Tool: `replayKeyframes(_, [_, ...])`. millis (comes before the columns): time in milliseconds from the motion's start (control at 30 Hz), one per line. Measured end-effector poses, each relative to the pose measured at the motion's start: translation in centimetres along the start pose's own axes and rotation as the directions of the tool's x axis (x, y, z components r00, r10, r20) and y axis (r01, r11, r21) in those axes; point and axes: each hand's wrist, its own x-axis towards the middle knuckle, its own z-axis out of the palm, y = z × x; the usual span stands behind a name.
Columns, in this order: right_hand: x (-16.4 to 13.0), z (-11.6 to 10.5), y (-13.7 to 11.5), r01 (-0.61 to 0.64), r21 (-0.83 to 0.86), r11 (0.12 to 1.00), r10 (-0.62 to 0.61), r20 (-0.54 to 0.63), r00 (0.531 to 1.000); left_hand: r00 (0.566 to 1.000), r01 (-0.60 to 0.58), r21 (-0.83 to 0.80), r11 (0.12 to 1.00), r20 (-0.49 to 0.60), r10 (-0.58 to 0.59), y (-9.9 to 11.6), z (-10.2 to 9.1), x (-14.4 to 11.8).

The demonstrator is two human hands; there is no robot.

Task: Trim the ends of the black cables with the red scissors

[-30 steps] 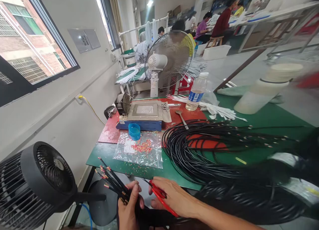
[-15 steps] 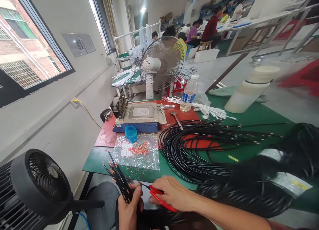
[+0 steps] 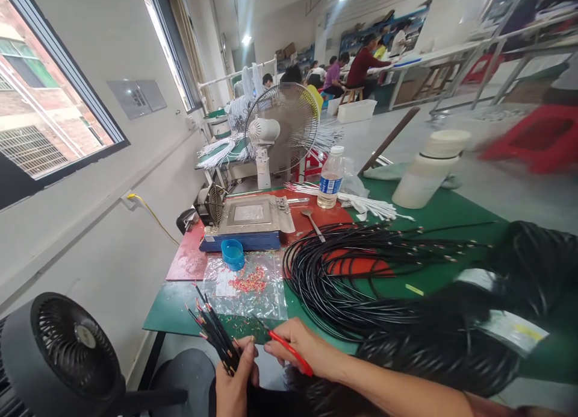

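My left hand (image 3: 237, 369) is closed around a bundle of black cables (image 3: 213, 329), their stripped ends fanning up and to the left. Its thumb and forefinger pinch one cable end. In my right hand (image 3: 300, 348) is a red-handled cutting tool (image 3: 289, 349), scissors or snips; its dark tip points up and left, just clear of the pinched end. Beyond the hands, a clear plastic bag (image 3: 266, 296) lies flat with small red and orange scraps (image 3: 249, 279) on it. A blue round cup (image 3: 232, 254) stands at the bag's far edge.
A large coil of black cable (image 3: 316, 284) spreads over the green table (image 3: 474, 209). Behind the bag sits a blue-based heating plate (image 3: 244, 241). A spoon (image 3: 313, 225), a bottle (image 3: 330, 179) and white wires (image 3: 370, 206) lie farther back. A black fan (image 3: 67, 351) stands at left.
The cutting tool has moved away from the pinched cable end, and its handles look closer together. My left hand still grips the bundle. The whole view has shifted slightly.
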Motion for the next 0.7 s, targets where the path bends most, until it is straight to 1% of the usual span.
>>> replayKeyframes(67, [0.5,0.5,0.1,-0.036,0.233,0.972,0.035,0.009,0.999,0.999,0.007,-0.035,0.999,0.049,-0.005,-0.3,-0.3,0.0])
replayKeyframes(133, [1.1,1.1,0.1,-0.046,0.396,0.917,0.036,0.032,0.999,0.994,0.020,-0.081,0.997,0.105,-0.012,-0.5,-0.6,-0.1])
replayKeyframes(233, [1.6,1.8,0.1,-0.052,0.528,0.848,0.010,0.083,0.996,0.989,0.045,-0.152,0.987,0.145,-0.023,-0.7,-0.9,-0.4])
replayKeyframes(300, [1.6,2.0,-0.1,-0.063,0.567,0.821,0.004,0.106,0.994,0.992,0.040,-0.167,0.985,0.123,-0.020,-0.8,-1.0,-0.7])
replayKeyframes(400, [1.4,2.2,-0.5,-0.093,0.583,0.807,0.032,0.114,0.993,0.998,0.023,-0.156,0.987,0.061,-0.014,-1.0,-0.9,-0.9])
replayKeyframes(500, [1.2,2.1,-0.8,-0.124,0.584,0.802,0.059,0.129,0.990,0.999,0.036,-0.149,0.988,0.044,-0.029,-1.0,-0.6,-1.0])
replayKeyframes(567, [1.1,2.0,-0.8,-0.126,0.564,0.816,0.057,0.139,0.989,0.999,0.027,-0.137,0.990,0.039,-0.022,-0.9,-0.5,-1.1])
replayKeyframes(633, [1.0,1.7,-0.7,-0.093,0.489,0.867,0.027,0.140,0.990,1.000,0.006,-0.121,0.993,0.031,-0.002,-0.8,-0.4,-1.1])
replayKeyframes(700, [0.8,1.2,-0.5,0.015,0.323,0.946,-0.055,0.117,0.992,1.000,0.009,-0.131,0.991,0.009,-0.008,-0.8,-0.4,-1.1])
